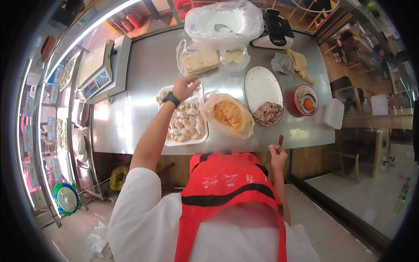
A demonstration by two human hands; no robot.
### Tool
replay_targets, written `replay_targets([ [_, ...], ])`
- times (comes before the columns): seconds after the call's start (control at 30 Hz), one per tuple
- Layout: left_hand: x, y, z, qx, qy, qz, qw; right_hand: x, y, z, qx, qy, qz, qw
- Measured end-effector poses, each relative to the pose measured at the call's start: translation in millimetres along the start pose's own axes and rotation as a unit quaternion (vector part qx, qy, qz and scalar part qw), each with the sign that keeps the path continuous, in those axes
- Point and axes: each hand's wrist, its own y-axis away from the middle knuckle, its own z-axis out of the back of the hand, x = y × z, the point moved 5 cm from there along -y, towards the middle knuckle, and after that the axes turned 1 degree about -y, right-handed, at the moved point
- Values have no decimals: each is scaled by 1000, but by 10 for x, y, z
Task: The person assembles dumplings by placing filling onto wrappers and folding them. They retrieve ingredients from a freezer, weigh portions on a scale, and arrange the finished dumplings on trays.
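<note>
My left hand (187,87), with a dark watch on its wrist, hangs over the far part of a white tray (205,137) of folded dumplings (186,124); its fingers are spread and I see nothing held. At the table's near edge, my right hand (278,158) grips a small brown-tipped utensil (281,140), its exact kind unclear. Between the hands lies an open plastic bag of orange-yellow filling (227,114). To its right, minced filling (268,113) sits at the near end of an oval white plate (262,82).
Behind are a bag of wrappers (200,62), round wrappers (236,57), and a plastic-lined flour container (226,23). A scale (98,78) stands left. Cloths (299,64), a red-rimmed bowl (296,104) holding a smaller bowl, and a white plastic box (334,113) lie right.
</note>
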Motion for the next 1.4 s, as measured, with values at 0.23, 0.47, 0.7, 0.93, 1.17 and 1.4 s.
replay_targets([
  [0.23,285,-743,276,-52,-84,48,994,188,-107,105,32,-27,-18,999],
  [0.47,402,-1234,-8,65,-248,59,965,631,-143,-491,114,-109,-56,986],
  [0.7,819,-1452,-306,25,-285,27,958,771,-208,-1157,203,-135,-27,969],
  [0.93,1536,-1569,-407,106,-342,134,924,872,-270,-1158,207,-204,-166,942],
  [1.17,779,-1565,-349,209,-286,121,927,920,-311,-1228,205,-190,-174,944],
  [1.4,1609,-1714,-651,208,-467,26,859,955,-299,-1478,213,-54,40,975],
])
